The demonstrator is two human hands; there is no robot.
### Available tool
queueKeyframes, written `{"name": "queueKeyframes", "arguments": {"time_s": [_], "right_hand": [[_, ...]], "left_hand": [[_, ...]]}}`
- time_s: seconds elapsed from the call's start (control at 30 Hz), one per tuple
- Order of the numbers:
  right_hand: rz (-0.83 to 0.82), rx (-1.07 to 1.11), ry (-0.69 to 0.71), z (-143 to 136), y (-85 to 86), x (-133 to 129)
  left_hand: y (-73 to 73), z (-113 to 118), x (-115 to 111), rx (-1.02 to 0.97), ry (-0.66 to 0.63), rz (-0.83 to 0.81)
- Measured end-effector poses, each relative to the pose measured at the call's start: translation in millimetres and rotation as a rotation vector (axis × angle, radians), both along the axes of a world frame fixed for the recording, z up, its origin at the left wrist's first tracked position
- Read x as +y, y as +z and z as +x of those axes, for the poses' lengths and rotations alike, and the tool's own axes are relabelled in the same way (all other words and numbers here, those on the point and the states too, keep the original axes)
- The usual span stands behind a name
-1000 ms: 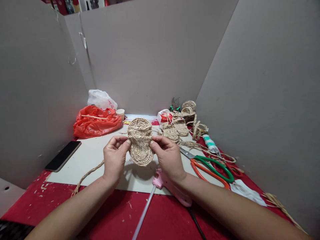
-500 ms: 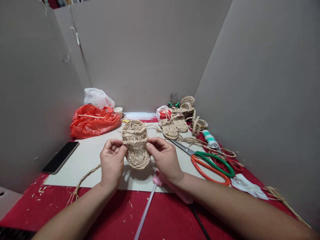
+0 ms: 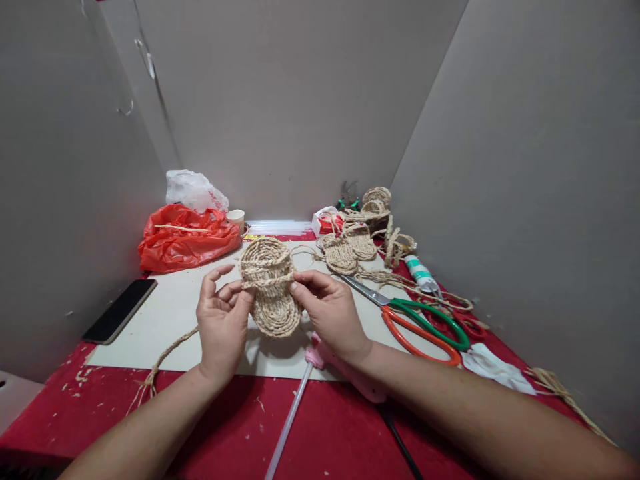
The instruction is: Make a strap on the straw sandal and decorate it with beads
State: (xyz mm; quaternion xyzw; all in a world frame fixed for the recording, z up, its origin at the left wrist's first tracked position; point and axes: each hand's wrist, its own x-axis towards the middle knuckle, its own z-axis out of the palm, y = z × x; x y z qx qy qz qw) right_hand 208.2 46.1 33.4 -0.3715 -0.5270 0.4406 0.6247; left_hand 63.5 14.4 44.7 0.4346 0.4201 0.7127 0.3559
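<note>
Between my two hands I hold a small woven straw slipper above the board, its braided straps crossing the upper half. My left hand pinches the strap's left edge between thumb and fingers, with the index finger lifted away. On the opposite edge, my right hand grips the strap end and sole with thumb and forefinger. A pink glue gun with a clear glue stick in it lies under my right wrist. A braided straw cord lies by my left forearm.
Large scissors with green and orange handles lie to the right. Behind them are more straw slippers and green-handled pliers. At left are a phone and a red plastic bag. Grey panels enclose the table.
My left index finger has lifted and straightened away from the slipper. The slipper has tilted slightly to the left at its top, and the view has shifted a little.
</note>
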Motion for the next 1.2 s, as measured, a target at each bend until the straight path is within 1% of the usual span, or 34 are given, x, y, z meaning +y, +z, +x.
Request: {"name": "queueKeyframes", "arguments": {"time_s": [0.1, 0.2, 0.27, 0.33, 0.47, 0.6, 0.73, 0.87, 1.0, 1.2], "right_hand": [[0.008, -0.005, 0.004, 0, -1.2, 0], [0.010, -0.003, 0.005, 0, -3.1, 0], [0.010, 0.000, 0.010, 0, -3.7, 0], [0.008, 0.004, 0.018, 0, -3.3, 0], [-0.003, 0.013, 0.024, 0, 0.1, 0], [-0.017, 0.016, 0.027, 1, 3.7, -2], [0.001, -0.012, 0.027, 2, 5.2, -3], [0.045, -0.045, 0.019, 2, 5.9, -4], [0.033, -0.064, 0.003, 1, 7.5, -7], [0.037, -0.085, -0.005, 1, 4.0, -7]], "left_hand": [[3.0, 1, -4, 0.126, 0.017, 0.096], [3.1, 0, -5, 0.264, -0.016, 0.113], [3.8, -1, -6, 0.313, -0.022, 0.108], [6.2, -2, -8, 0.332, -0.044, 0.100], [12.4, -3, -10, 0.337, -0.131, 0.096], [12.3, -5, -9, 0.322, -0.148, 0.120], [8.8, -10, -8, 0.426, -0.121, 0.120], [5.8, -15, -4, 0.545, -0.035, 0.153], [1.5, -17, 1, 0.537, 0.013, 0.146], [-3.1, -17, 5, 0.474, -0.011, 0.081]]}}
